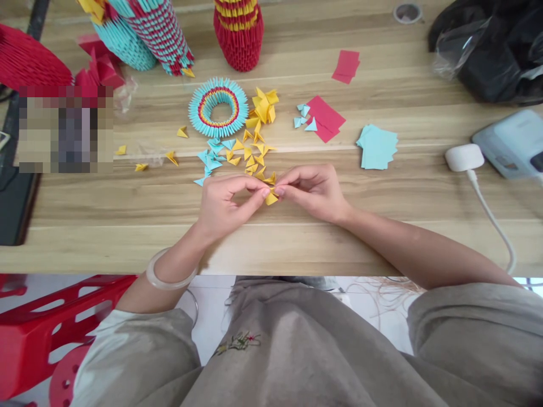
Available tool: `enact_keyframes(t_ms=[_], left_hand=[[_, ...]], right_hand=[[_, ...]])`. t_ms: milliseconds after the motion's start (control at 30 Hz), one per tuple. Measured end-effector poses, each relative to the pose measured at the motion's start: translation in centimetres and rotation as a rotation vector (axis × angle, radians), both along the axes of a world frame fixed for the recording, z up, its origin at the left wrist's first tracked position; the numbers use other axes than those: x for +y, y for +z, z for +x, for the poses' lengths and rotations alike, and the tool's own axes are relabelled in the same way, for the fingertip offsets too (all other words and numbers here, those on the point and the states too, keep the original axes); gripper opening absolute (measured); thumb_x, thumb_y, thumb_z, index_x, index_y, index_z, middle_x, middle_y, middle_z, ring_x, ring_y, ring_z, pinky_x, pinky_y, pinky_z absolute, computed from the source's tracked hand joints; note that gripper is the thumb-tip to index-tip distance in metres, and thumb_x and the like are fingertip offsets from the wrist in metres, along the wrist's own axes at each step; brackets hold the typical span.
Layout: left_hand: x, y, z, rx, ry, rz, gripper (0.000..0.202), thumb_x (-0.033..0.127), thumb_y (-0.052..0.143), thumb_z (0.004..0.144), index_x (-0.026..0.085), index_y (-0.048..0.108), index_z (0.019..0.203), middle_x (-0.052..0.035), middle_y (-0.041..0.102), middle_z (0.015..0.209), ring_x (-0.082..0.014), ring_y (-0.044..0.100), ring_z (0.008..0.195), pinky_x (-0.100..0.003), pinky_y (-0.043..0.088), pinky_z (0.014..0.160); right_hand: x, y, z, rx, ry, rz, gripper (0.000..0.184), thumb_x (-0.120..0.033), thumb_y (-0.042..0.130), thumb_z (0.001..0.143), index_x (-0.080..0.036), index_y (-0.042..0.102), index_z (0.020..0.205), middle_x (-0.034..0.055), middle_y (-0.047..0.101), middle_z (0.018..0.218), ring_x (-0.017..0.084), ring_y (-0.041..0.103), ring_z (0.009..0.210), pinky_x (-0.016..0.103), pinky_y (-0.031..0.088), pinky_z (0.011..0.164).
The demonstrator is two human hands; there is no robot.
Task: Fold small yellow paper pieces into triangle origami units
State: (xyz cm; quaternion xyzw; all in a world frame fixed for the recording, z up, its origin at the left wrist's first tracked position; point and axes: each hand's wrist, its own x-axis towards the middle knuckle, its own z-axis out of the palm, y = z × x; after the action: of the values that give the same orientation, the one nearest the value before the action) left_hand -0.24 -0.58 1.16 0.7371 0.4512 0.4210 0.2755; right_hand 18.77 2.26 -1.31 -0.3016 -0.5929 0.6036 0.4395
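Note:
Between the fingertips of both hands is a small yellow folded paper piece (271, 198). My left hand (227, 203) pinches it from the left, and my right hand (314, 192) pinches its other side; the fingers partly cover it. Just beyond the hands lie loose yellow paper triangles (250, 152) and light blue paper triangles (210, 158). Behind these rests a ring of folded paper (199, 116), light blue outside with red and yellow inside. A cluster of yellow folded pieces (265, 106) sits to its right.
Red paper sheets (328, 121) and light blue paper sheets (378, 148) lie to the right. Tall folded-paper vases, one red and yellow (238, 39), stand at the back. A white charger (464, 157) with its cable and a black bag (487, 51) occupy the right side. A red stool (29, 345) stands below left.

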Motion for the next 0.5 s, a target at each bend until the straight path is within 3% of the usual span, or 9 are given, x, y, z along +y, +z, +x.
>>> enact_keyframes(t_ms=[133,267,500], left_hand=[[-0.09,-0.15,0.15,0.056,0.079,-0.016,0.014,0.029,0.068,0.083,0.021,0.074,0.073,-0.0010,0.075,0.072,-0.0121,0.065,0.061,-0.024,0.050,0.060],[-0.13,-0.37,0.28,-0.015,0.148,-0.127,0.017,0.032,0.067,0.083,0.020,0.074,0.074,-0.0010,0.074,0.071,-0.0128,0.064,0.061,-0.025,0.050,0.061],[-0.04,-0.25,0.55,-0.102,0.111,-0.258,0.011,0.028,0.073,0.077,0.019,0.074,0.071,-0.0018,0.074,0.070,-0.0131,0.065,0.060,-0.024,0.053,0.059]], right_hand=[[0.13,0.06,-0.16,0.007,0.000,-0.068,0.031,-0.045,0.080,0.071,-0.015,0.071,0.072,0.0019,0.072,0.067,0.011,0.066,0.061,0.025,0.056,0.061],[0.35,-0.20,-0.32,0.054,-0.012,-0.146,0.033,-0.044,0.080,0.070,-0.014,0.070,0.076,0.0023,0.072,0.071,0.011,0.066,0.063,0.027,0.058,0.065],[0.42,-0.46,-0.36,0.040,-0.043,-0.139,0.030,-0.041,0.081,0.069,-0.014,0.071,0.075,0.0010,0.070,0.067,0.010,0.063,0.058,0.024,0.055,0.058]])
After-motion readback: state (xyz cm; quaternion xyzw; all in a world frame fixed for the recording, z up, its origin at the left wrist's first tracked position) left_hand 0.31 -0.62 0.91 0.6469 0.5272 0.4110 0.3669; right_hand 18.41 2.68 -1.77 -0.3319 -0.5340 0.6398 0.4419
